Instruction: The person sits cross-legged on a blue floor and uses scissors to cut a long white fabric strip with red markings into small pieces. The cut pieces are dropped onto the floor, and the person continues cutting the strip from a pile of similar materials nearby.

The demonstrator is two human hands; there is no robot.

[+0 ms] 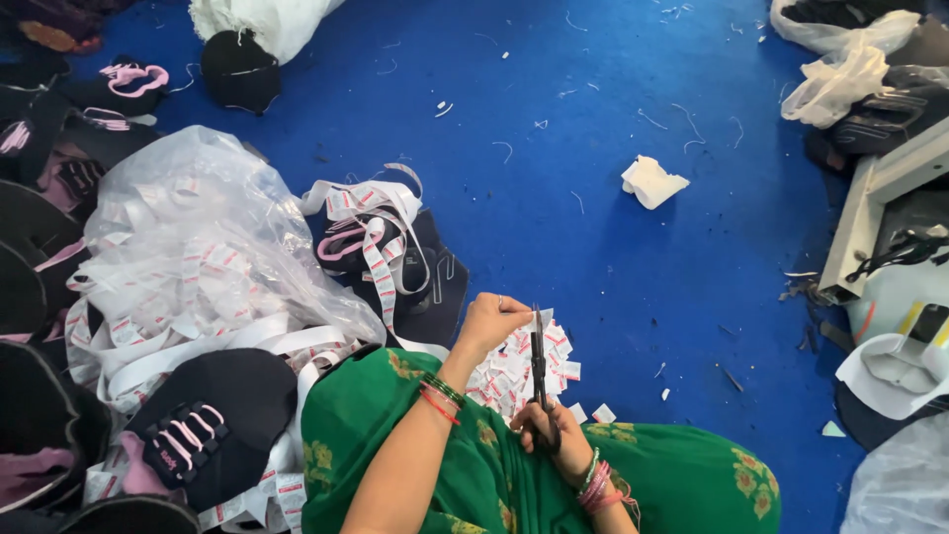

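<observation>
Seated on the blue floor (pixel 613 247), a person snips label tape: the right hand (pixel 550 435) is clamped around black scissors (pixel 539 371), the left hand (pixel 491 318) pinches the strip (pixel 381 257) beside the blades. Cut labels (pixel 514 371) pile below; the next snip calls for feeding tape forward.

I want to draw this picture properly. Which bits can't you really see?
Head view only:
- Scissors: the handles are hidden inside the right hand.
- Left hand: whatever it pinches is covered by its fingers.
- Pile of cut labels: their print is too small.
- Label tape in the plastic bag: blurred by the crinkled film.
- Black shoe uppers: cut off by the left edge.
</observation>
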